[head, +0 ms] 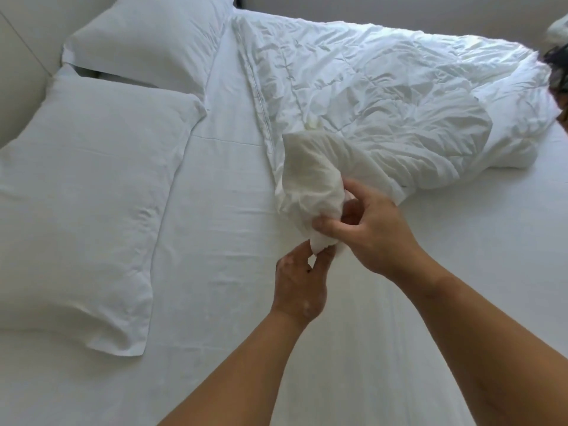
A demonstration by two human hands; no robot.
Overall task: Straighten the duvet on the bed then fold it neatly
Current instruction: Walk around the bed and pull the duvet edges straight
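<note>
A crumpled white duvet [384, 87] lies bunched across the far right half of the bed [215, 272], which has a white sheet. One corner of the duvet [310, 179] is lifted off the sheet near the middle. My right hand [365, 229] grips that corner from the right, thumb pressed on the cloth. My left hand [298, 281] sits just below and pinches the tip of the same corner between its fingers. Both forearms reach in from the bottom edge.
Two white pillows lie at the left: a near pillow [89, 204] and a far pillow [147, 41]. A pale headboard [21, 56] runs along the left edge. Part of another person [558, 72] shows at the right edge beside the duvet.
</note>
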